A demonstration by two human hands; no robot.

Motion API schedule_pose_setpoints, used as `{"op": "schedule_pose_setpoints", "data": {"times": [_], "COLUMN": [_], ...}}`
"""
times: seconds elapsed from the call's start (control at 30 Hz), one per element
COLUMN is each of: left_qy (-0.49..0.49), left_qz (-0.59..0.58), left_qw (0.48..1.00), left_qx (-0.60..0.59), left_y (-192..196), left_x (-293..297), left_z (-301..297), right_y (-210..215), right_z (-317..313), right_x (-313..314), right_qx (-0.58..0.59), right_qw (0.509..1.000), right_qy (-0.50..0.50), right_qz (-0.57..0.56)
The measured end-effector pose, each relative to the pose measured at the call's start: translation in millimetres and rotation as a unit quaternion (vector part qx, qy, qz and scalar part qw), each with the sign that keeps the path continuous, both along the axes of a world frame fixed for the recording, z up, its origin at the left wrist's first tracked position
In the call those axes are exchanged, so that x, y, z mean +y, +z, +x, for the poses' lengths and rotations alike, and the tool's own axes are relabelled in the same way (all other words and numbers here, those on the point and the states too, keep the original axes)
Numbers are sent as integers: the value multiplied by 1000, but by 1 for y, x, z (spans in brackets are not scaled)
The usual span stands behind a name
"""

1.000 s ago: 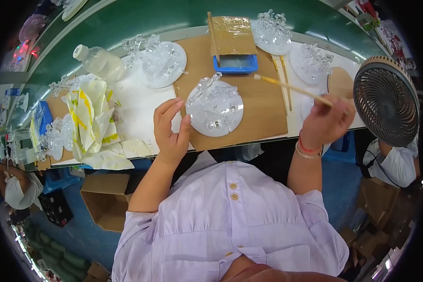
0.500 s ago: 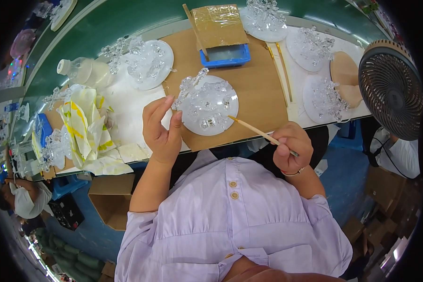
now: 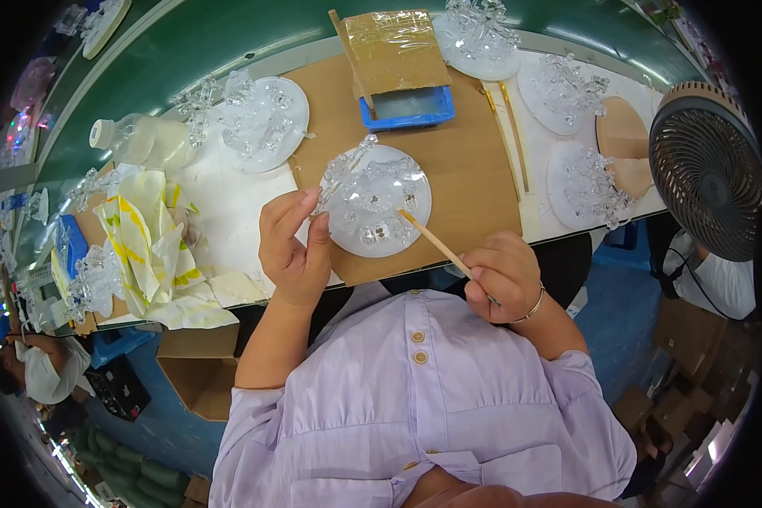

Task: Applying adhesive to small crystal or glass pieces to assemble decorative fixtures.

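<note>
In front of me a white round disc lies on brown cardboard, with clear plastic pieces clustered on it and a clear branch-like part reaching past its upper left rim. My left hand is at the disc's left edge, thumb and fingers curved and apart, fingertips close against the clear part; whether they press on it is hard to see. Pinched in my right hand is a slim paintbrush with a pale wooden handle. Its brownish tip is over the right part of the disc, among the clear pieces.
A blue tray with a cardboard flap stands behind the disc. Two more brushes lie to its right. Similar discs stand around. A plastic bottle and crumpled patterned sheet are at left, a fan at right.
My right hand has shifted left with the paintbrush, so its tip is further in over the disc. My left hand stays at the disc's left edge; the whole view has dipped slightly.
</note>
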State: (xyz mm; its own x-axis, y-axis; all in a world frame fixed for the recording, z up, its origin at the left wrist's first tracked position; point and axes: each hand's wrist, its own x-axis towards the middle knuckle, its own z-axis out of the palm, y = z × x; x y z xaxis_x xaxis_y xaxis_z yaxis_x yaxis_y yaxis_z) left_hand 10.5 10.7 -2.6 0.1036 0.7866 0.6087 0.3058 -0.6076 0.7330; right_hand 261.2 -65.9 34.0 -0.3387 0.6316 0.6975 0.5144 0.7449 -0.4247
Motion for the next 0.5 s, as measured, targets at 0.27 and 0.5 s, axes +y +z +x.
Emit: {"op": "schedule_pose_setpoints", "data": {"times": [0.27, 0.5], "left_qy": [-17, -6], "left_qz": [-1, 6], "left_qw": [999, 1000], "left_qx": [-34, -23], "left_y": [-1, 1], "left_x": [2, 1], "left_z": [5, 6], "right_y": [9, 22], "right_z": [-10, -14], "right_x": [11, 18], "right_qx": [-55, -69], "right_qw": [998, 997], "right_qy": [3, 11], "right_qz": [11, -16]}}
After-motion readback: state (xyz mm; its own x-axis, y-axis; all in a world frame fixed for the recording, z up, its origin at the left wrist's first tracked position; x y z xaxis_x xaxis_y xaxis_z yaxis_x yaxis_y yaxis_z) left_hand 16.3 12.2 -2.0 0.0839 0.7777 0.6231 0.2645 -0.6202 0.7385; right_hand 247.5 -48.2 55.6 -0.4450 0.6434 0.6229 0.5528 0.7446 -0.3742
